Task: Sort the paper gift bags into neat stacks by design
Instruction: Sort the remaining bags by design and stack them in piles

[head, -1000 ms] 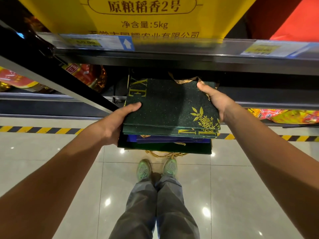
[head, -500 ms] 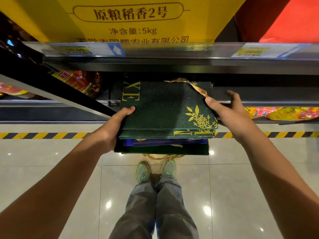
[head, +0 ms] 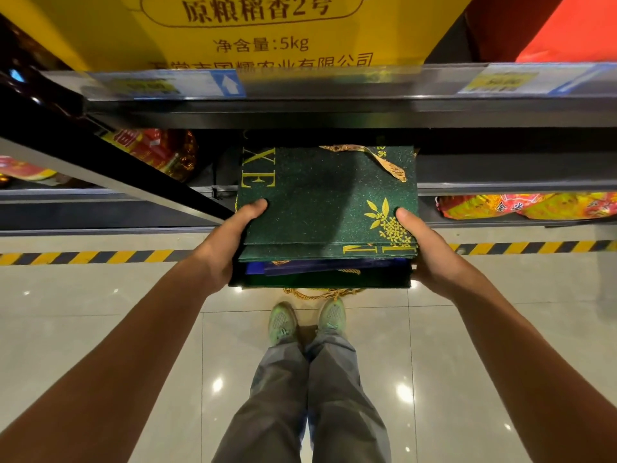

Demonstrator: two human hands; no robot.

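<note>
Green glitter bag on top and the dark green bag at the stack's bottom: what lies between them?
Head view: blue bags lie between top green bag and bottom one.

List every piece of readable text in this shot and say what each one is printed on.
"原粮稻香2号" on the yellow package on the upper shelf.
"净含量:5kg" on the same package, below that.
A further line beneath is cut off by the shelf rail; not fully readable.
"XE" in gold on the top green gift bag, partly hidden.
Gold letters on the green bag beneath, partly covered; unclear.
Price tags on the rail: blurred.
Orange packets: too small.
</note>
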